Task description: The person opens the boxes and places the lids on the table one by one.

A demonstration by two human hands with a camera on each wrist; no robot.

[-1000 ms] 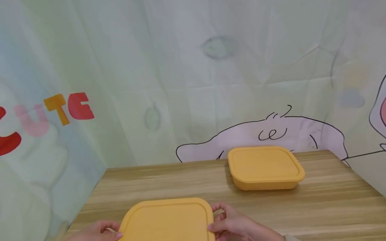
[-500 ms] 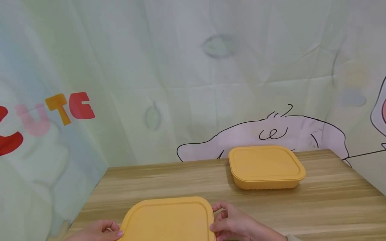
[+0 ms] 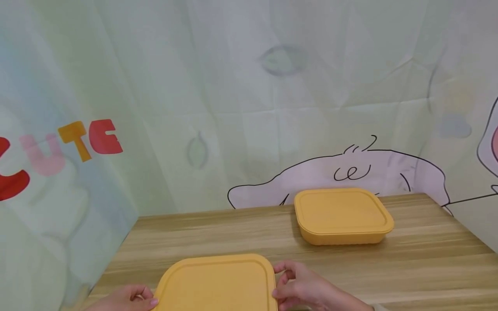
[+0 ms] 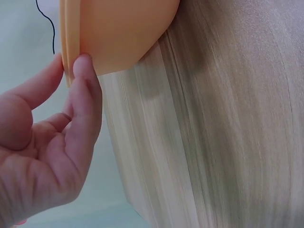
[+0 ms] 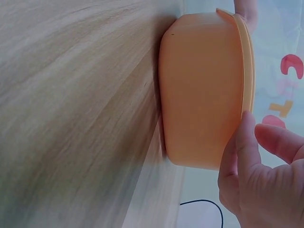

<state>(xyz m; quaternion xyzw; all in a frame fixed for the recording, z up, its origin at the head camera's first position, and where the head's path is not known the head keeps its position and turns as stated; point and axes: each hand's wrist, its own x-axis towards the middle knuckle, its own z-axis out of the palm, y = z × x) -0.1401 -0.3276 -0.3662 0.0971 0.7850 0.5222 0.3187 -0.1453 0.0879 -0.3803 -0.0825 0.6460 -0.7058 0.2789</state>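
Observation:
A yellow lidded food container lies at the front of the table, its near end cut off by the bottom of the head view. My left hand pinches the container's left rim; in the left wrist view the thumb is on the lid side and the index finger lies beneath the rim. On the opposite side, my right hand grips the right edge, with fingers under the rim and the thumb at the lid's edge. The right wrist view shows the container's deep wall with its base at the tabletop. The lid covers the inside.
Farther back and to the right, a second yellow lidded container stands on the wood-grain table. Behind the table hangs a pale curtain printed with cartoon drawings and coloured letters.

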